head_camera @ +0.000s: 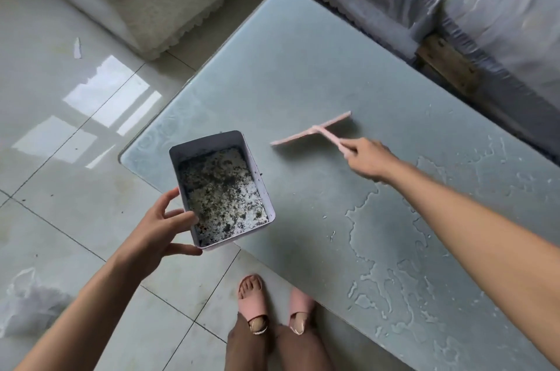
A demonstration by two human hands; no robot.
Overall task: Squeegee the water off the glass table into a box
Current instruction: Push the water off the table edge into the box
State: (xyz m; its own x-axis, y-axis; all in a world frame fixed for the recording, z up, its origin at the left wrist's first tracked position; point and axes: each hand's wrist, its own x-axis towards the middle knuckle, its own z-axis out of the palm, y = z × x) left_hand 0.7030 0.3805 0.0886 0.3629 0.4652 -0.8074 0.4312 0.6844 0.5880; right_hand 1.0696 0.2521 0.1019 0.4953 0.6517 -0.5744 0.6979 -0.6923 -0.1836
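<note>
Left hand (157, 231) fingers clamp box (222, 188) at bench (303, 67) edge to catch water (394, 249); right hand (368, 158) fingers clamp squeegee (312, 129).

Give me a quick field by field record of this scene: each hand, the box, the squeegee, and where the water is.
left hand: grips the box at its near left corner
box: open, speckled dirty contents, held over the table's near edge
right hand: holds the squeegee handle
squeegee: pink, blade on or just above the glass
glass table: far part looks dry
water: puddled on the table's right part
</note>
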